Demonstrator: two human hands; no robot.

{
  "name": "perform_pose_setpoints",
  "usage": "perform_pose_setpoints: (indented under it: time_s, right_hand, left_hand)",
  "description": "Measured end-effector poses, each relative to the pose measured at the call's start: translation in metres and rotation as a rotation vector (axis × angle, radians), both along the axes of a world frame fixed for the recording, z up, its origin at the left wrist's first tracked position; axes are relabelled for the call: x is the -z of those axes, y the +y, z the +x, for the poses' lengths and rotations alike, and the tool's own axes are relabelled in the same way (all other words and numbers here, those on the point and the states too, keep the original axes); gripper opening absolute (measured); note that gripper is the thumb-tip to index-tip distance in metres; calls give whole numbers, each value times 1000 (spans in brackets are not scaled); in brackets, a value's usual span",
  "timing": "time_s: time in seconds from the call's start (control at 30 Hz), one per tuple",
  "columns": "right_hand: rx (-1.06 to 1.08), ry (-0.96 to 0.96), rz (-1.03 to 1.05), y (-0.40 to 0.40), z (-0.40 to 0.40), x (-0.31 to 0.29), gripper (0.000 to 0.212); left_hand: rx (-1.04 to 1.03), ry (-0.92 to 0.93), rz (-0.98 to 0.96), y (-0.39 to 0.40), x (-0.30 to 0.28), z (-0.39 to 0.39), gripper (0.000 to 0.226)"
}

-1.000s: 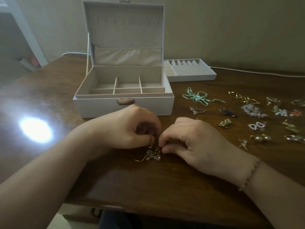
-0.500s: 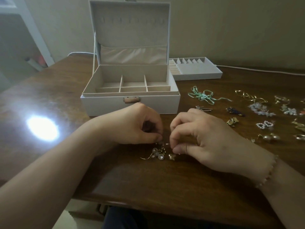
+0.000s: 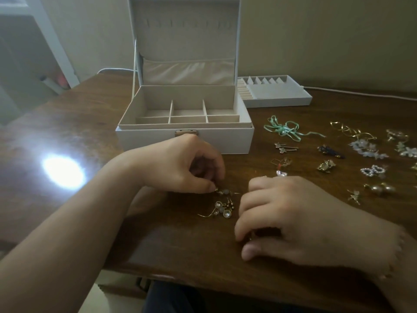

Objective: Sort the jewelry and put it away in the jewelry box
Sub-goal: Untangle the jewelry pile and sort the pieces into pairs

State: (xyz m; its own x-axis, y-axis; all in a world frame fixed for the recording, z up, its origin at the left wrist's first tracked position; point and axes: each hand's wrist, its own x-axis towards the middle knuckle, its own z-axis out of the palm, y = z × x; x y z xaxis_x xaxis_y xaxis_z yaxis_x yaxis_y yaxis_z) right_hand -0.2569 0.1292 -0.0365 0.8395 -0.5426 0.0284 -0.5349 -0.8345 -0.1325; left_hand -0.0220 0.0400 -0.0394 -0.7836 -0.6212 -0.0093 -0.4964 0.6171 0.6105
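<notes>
Right hand [image 3: 293, 213]: lower right of the frame, fingers curled down onto the table [image 3: 90, 123]; whether they pinch a piece underneath I cannot tell. Risk: a small piece could slide off the near edge unseen.
Left hand [image 3: 180, 166]: centre, thumb and fingertips pinching a small gold earring [image 3: 222, 192]. Risk: its hook may snag the loose earring cluster [image 3: 222, 208] just below and drag it along.
Sorted pieces: the green ribbon piece [image 3: 286, 129], pearl hearts [image 3: 372, 171] and others lie spread at centre right, close together. Risk: a sweeping wrist would mix the pairs.
Jewelry box [image 3: 185, 141]: upper centre, lid up, visible compartments bare. Risk: a bump may drop the lid.
Insert tray [image 3: 277, 98]: upper right, beside the box.
</notes>
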Motion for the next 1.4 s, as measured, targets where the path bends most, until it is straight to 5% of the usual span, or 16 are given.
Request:
perform_pose_setpoints:
  time_s: [0.17, 0.37, 0.6, 0.73, 1.17, 1.3, 1.4]
  right_hand:
    - [38, -162, -33, 0, -8, -1, 18]
    - [458, -554, -146, 15, -103, -8, 13]
    - [706, -404, -124, 45, -137, 24, 17]
    - [664, -440, -138, 44, -133, 29, 12]
    - [647, -355, -9, 42, -135, 36, 33]
    - [599, -414, -131, 39, -109, 10, 26]
    - [478, -284, -231, 25, -55, -13, 26]
  left_hand:
    - [19, -44, -40, -1, 4, -3, 18]
    - [16, -10, -95, -6, 9, 0, 17]
    - [-42, 15, -174, -7, 12, -6, 15]
    - [-62, 8, -188, -7, 12, -7, 31]
    - [36, -30, -140, -2, 9, -7, 21]
    - [14, -39, -141, -4, 12, -6, 11]
    - [-5, -30, -154, -5, 11, -5, 20]
